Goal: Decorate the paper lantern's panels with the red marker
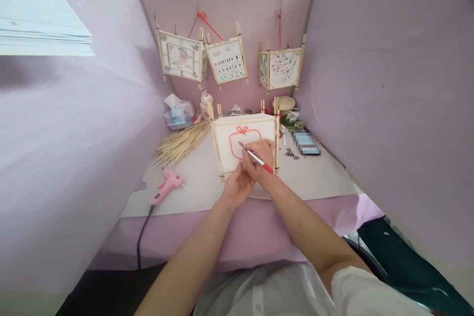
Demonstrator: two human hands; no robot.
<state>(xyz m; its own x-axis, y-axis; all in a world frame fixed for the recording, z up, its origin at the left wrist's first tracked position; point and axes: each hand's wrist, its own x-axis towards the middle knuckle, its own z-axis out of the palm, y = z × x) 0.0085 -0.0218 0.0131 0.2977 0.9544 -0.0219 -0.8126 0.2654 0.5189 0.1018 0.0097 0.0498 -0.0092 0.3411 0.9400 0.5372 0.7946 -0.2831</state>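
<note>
A paper lantern with a bamboo-stick frame (237,133) stands on the white table top (318,177). Its front panel carries a red outline with a bow on top. My right hand (261,158) grips a red marker (257,158), and the tip touches the left side of the red outline. My left hand (237,187) is under the lantern's lower edge, fingers curled up against it, holding it steady.
A pink glue gun (166,186) with a black cord lies at the left. A pile of bamboo sticks (181,144) is behind it. A phone (306,142) lies at the right. Three finished lanterns (225,59) hang on the back wall. Purple partitions close in both sides.
</note>
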